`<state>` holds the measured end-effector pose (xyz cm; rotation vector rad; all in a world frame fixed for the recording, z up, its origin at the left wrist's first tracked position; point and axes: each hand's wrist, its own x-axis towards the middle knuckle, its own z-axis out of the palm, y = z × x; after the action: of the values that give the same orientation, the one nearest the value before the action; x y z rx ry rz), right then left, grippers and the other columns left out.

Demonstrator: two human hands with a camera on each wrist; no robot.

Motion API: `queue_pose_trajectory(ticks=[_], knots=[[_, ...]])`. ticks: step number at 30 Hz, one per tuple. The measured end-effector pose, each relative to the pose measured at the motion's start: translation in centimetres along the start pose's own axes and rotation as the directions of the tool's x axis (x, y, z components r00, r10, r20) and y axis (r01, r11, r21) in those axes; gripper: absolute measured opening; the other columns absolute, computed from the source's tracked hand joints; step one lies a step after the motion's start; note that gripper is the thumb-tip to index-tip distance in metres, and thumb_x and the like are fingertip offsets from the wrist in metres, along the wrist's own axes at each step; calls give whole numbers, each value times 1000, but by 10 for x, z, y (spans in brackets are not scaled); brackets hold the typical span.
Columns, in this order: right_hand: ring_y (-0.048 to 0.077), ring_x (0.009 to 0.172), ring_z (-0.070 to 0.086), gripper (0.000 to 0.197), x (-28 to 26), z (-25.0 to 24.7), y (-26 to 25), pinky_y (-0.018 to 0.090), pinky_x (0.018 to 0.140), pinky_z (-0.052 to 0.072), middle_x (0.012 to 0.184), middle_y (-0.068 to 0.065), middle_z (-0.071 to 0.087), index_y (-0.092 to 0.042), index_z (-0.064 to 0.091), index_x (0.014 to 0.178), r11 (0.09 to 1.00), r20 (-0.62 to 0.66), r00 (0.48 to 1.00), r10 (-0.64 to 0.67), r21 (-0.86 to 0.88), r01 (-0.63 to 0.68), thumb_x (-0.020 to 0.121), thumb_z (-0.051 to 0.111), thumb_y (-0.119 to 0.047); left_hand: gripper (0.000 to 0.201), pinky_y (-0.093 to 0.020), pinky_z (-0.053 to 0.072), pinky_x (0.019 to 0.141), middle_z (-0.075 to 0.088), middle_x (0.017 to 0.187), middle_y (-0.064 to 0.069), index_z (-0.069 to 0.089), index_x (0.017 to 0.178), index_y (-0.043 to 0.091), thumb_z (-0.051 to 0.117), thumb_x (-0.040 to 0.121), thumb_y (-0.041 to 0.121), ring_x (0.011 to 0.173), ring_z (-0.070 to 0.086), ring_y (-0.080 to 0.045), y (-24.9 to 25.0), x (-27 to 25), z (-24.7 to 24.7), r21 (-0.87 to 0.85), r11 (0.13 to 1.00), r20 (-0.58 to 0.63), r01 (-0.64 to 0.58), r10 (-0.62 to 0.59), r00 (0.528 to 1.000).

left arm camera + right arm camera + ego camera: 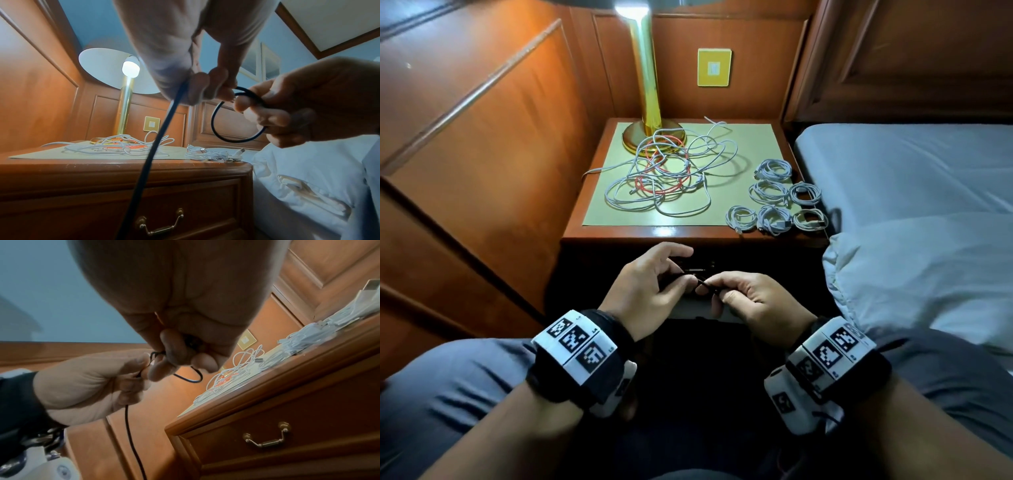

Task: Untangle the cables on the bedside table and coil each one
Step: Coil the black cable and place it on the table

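The left hand pinched a black cable between thumb and fingers, its long tail hanging down below the palm. The right hand pinched the same cable in a small loop, just beside the left, in front of the table. On the table lay a tangle of white and red cables by the lamp base, and six coiled white cables near the bed.
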<state>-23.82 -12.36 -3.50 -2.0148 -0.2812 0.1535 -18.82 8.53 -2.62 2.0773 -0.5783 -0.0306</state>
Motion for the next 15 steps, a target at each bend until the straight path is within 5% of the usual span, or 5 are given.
queue_pose_trajectory(ticks=[3,6,8,11,15], knots=[[-5,68,58,33,1,-2,-4,7,66,38,81,-10,68,-14,71,110,997,-14,1000,10,71,-9,90,45,-14,33,-20,47,71,69,78,8,66,123,37,71,91,26,68,60,-4,-5,3,-2,34,996,147,77,-81,986],[-3,63,55,36,1,-2,-5,9,62,39,84,-7,70,-17,71,112,989,-13,999,47,138,-45,90,44,-18,7,-28,51,75,70,81,10,73,97,31,68,92,29,77,63,-7,-4,5,-3,73,994,188,75,-88,978],[6,60,55,38,1,-1,-6,18,61,43,88,-2,72,-21,71,114,972,6,997,78,221,-77,89,43,-18,9,-23,46,70,67,76,12,68,85,29,68,93,28,73,59,-1,-3,4,-3,138,988,156,72,-93,983],[17,66,65,40,2,-1,-8,27,73,53,101,4,74,-21,68,117,899,80,987,139,408,-160,88,42,-15,14,-18,39,63,62,71,11,62,81,28,66,95,29,65,53,1,-2,5,-3,170,980,112,109,-128,985],[18,94,72,34,1,-4,-9,42,94,48,116,6,74,-25,66,121,875,168,969,181,423,-236,103,47,-4,17,-20,37,59,56,59,15,65,80,22,64,96,29,58,50,2,-1,5,-5,129,982,88,135,-147,985]])
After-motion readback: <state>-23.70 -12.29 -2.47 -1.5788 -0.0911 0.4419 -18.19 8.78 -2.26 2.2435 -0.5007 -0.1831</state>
